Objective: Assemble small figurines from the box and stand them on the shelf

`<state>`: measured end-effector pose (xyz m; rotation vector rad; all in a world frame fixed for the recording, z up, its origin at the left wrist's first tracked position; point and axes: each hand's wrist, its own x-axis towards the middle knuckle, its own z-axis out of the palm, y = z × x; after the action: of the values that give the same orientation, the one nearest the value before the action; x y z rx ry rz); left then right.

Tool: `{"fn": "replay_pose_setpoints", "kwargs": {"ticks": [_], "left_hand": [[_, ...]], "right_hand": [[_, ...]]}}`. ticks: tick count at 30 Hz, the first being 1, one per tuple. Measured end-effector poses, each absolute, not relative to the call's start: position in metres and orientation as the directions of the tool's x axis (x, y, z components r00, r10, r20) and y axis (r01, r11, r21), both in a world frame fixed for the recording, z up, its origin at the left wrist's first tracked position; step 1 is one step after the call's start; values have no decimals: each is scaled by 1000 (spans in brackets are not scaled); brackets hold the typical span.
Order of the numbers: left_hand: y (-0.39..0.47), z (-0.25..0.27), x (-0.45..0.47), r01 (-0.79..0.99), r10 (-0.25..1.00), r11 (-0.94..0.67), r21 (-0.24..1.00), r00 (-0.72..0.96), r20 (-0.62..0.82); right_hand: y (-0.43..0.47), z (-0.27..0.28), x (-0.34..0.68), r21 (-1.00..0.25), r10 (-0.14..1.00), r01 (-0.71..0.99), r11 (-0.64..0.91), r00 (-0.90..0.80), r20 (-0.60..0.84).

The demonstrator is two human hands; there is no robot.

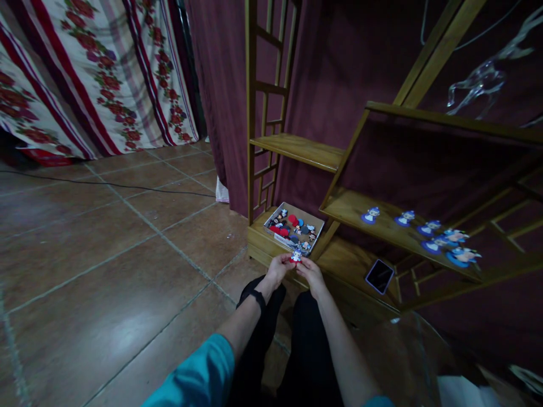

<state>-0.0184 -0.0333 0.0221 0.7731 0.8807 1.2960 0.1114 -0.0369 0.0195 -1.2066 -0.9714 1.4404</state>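
Observation:
Between my two hands, just in front of a shallow box, is a small white and blue figurine (296,256) on a red base. My left hand (279,268) pinches it from the left. Fingers of my right hand (311,273) close on its right side. The open cardboard box (319,230) holds several small figurines and loose red, blue and dark round pieces. On the shelf to the right stand several more figurines, among them a white and purple figurine (371,215) and a blue-based figurine (463,256).
A wooden display rack (297,148) with stepped shelves fills the right side. On its lower board lies a dark-screened phone (380,276). A clear glass animal ornament (479,85) is at upper right. A black cable (127,185) crosses the tiled floor; a floral curtain (106,73) hangs at left.

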Motion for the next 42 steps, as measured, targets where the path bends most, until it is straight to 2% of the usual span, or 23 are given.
{"fn": "replay_pose_setpoints", "kwargs": {"ticks": [5, 12, 25, 32, 42], "left_hand": [[-35, 23, -19, -514, 993, 100, 852, -3, -119], [-36, 25, -22, -474, 995, 99, 875, 66, -77], [-51, 30, -28, -485, 996, 86, 870, 63, -63], [-57, 27, -20, -530, 993, 119, 840, 50, -109], [-57, 24, -18, -610, 990, 115, 784, 3, -142]], "right_hand": [[-40, 23, 109, -964, 982, -188, -187, -44, -181], [-44, 27, 104, -966, 990, -216, -142, -31, -139], [-56, 25, 100, -968, 988, -197, -154, -58, -146], [-62, 28, 101, -968, 989, -203, -149, -32, -146], [-66, 33, 107, -964, 983, -203, -169, -99, -152]]}}
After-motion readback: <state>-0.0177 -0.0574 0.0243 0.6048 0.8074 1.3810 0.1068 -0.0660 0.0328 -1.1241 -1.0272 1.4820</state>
